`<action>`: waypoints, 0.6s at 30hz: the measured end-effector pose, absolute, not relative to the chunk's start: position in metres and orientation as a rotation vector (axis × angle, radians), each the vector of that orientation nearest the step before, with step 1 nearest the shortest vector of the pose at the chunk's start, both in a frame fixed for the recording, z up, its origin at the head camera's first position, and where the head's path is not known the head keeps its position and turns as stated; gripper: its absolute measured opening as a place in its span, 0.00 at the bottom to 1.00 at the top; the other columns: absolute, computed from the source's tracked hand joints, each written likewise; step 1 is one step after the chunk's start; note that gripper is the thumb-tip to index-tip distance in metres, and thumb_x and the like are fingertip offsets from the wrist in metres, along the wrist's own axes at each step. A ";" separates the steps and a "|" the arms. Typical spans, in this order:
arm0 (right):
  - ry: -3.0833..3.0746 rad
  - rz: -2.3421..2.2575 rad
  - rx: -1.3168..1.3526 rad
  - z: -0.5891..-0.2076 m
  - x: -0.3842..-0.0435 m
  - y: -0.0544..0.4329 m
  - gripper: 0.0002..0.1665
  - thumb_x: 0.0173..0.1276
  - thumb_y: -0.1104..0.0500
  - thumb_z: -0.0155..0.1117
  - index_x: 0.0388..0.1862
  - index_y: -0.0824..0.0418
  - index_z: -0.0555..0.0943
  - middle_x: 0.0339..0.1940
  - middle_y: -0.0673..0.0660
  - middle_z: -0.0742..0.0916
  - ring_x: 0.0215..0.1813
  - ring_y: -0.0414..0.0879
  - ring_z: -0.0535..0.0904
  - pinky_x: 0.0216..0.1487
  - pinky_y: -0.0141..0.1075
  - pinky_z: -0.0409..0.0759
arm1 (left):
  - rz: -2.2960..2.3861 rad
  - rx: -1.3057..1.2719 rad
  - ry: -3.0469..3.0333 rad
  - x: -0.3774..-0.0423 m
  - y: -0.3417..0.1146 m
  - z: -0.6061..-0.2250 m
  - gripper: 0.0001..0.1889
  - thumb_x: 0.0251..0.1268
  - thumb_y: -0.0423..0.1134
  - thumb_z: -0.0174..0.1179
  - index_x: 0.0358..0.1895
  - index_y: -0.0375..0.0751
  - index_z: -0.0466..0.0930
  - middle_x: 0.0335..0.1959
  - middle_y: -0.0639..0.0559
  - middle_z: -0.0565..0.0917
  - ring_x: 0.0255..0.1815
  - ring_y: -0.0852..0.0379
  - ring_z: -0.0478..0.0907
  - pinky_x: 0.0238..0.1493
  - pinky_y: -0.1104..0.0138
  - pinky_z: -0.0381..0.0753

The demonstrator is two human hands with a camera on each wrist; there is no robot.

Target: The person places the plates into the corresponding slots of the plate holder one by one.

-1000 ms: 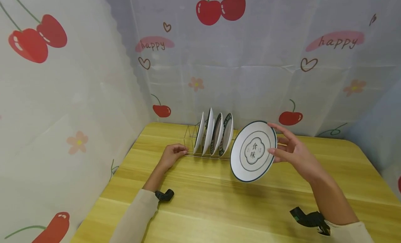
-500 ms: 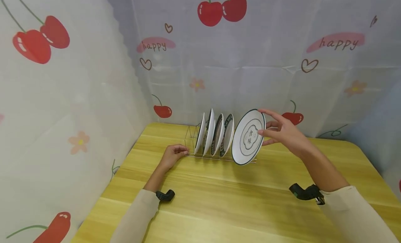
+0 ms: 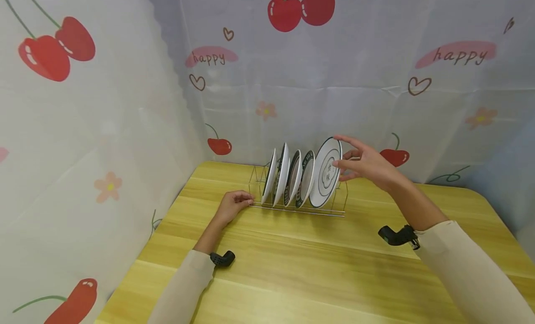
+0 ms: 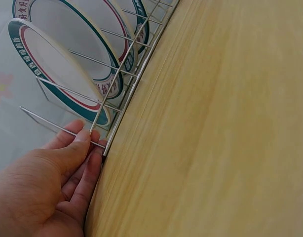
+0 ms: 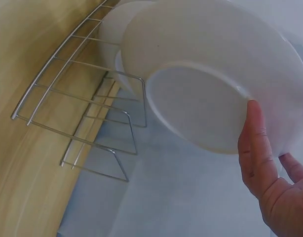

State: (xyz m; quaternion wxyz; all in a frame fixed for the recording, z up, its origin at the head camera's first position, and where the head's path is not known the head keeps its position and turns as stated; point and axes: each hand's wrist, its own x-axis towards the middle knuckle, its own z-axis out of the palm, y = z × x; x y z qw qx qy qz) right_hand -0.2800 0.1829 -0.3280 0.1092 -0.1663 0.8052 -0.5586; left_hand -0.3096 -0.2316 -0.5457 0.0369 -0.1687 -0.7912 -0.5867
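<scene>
My right hand (image 3: 369,166) grips a white plate (image 3: 322,187) with a thin dark rim line and dark characters in its centre. In the head view its fingers and thumb hold the right side, and the plate leans over the right part of a wire dish rack (image 3: 334,213). The right wrist view shows the plate's plain underside (image 5: 196,106); I cannot tell whether it touches the wires. At the rack's left end, my left hand (image 3: 234,206) pinches the front corner wire between thumb and fingers. Several patterned plates (image 4: 53,64) stand on edge in the rack.
The rack stands on a wood-grain table (image 3: 292,268) near its back edge. Behind and to the left hangs a white curtain (image 3: 317,110) printed with cherries and hearts. At the rack's right end, bare wire dividers (image 5: 99,145) show.
My right hand has brought the plate left and back, from in front of the rack to over its right part, turning it more edge-on. The left hand stays on the rack's corner.
</scene>
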 end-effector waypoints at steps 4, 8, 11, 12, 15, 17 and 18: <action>2.365 -1.608 -0.499 -0.328 -0.286 0.178 0.50 0.70 0.53 0.72 0.83 0.46 0.56 0.54 0.71 0.75 0.42 0.64 0.85 0.43 0.47 0.88 | -1.803 -0.516 -2.431 -0.310 -0.232 -0.545 0.07 0.66 0.30 0.67 0.44 0.31 0.88 0.42 0.38 0.89 0.43 0.46 0.86 0.42 0.70 0.84; 2.347 -1.602 -0.504 -0.335 -0.293 0.173 0.49 0.69 0.54 0.72 0.83 0.47 0.57 0.53 0.71 0.74 0.44 0.66 0.84 0.42 0.49 0.88 | -1.799 -0.495 -2.439 -0.310 -0.232 -0.546 0.06 0.66 0.30 0.67 0.43 0.33 0.89 0.41 0.42 0.89 0.40 0.54 0.86 0.42 0.69 0.85; 2.341 -1.599 -0.510 -0.340 -0.297 0.170 0.48 0.70 0.56 0.72 0.82 0.47 0.57 0.51 0.72 0.74 0.45 0.66 0.82 0.42 0.50 0.87 | -1.806 -0.485 -2.436 -0.309 -0.231 -0.547 0.06 0.66 0.29 0.67 0.43 0.32 0.88 0.41 0.43 0.89 0.40 0.57 0.86 0.42 0.68 0.85; 2.342 -1.596 -0.513 -0.342 -0.298 0.170 0.47 0.70 0.56 0.71 0.82 0.47 0.57 0.51 0.72 0.74 0.46 0.66 0.82 0.42 0.50 0.87 | -1.806 -0.483 -2.436 -0.309 -0.231 -0.547 0.06 0.66 0.29 0.67 0.43 0.32 0.88 0.40 0.43 0.89 0.40 0.57 0.86 0.42 0.69 0.85; 2.354 -1.582 -0.524 -0.346 -0.300 0.168 0.47 0.71 0.58 0.70 0.82 0.47 0.57 0.50 0.72 0.74 0.47 0.66 0.82 0.42 0.51 0.87 | -1.799 -0.500 -2.428 -0.308 -0.231 -0.546 0.06 0.66 0.28 0.67 0.43 0.31 0.88 0.40 0.42 0.89 0.40 0.57 0.86 0.42 0.69 0.85; 2.363 -1.572 -0.527 -0.349 -0.301 0.168 0.46 0.72 0.57 0.69 0.82 0.46 0.57 0.51 0.72 0.74 0.47 0.66 0.82 0.42 0.51 0.87 | -1.799 -0.507 -2.421 -0.309 -0.231 -0.547 0.06 0.66 0.28 0.67 0.43 0.31 0.88 0.40 0.41 0.89 0.39 0.57 0.86 0.42 0.69 0.85; 2.363 -1.568 -0.532 -0.350 -0.302 0.167 0.46 0.72 0.57 0.69 0.83 0.47 0.56 0.52 0.72 0.73 0.48 0.66 0.82 0.43 0.53 0.87 | -1.798 -0.511 -2.418 -0.309 -0.231 -0.547 0.06 0.66 0.29 0.67 0.43 0.31 0.88 0.40 0.41 0.89 0.39 0.57 0.86 0.41 0.69 0.85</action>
